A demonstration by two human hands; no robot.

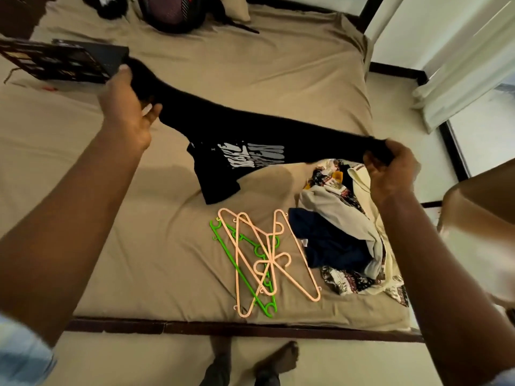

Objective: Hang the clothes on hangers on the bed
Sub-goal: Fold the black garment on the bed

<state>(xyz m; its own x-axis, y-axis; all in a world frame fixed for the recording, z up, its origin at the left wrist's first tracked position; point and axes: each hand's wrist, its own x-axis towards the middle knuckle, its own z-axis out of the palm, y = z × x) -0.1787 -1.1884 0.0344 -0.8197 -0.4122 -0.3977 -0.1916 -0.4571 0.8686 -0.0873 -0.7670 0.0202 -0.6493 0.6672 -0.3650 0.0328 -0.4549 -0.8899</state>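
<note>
Beige sheets cover the bed [195,68], where the left hand [126,107] and right hand [390,169] pinch a black shirt [237,132] stretched above it, while hangers [262,260] and the clothes pile [342,229] lie untouched, so hanging has barely begun.

You hold the black T-shirt [250,135] stretched in the air above the tan bed [139,246]. Your left hand [125,107] pinches one end at ten o'clock and your right hand [390,171] bunches the other at three o'clock. Its white-lettered part sags from the middle. At six o'clock of it, peach hangers [269,259] lie crossed over green hangers [267,312], flat on the sheet. Just beside them at three o'clock lies a crumpled clothes pile [342,232] of cream, navy and patterned pieces.
</note>
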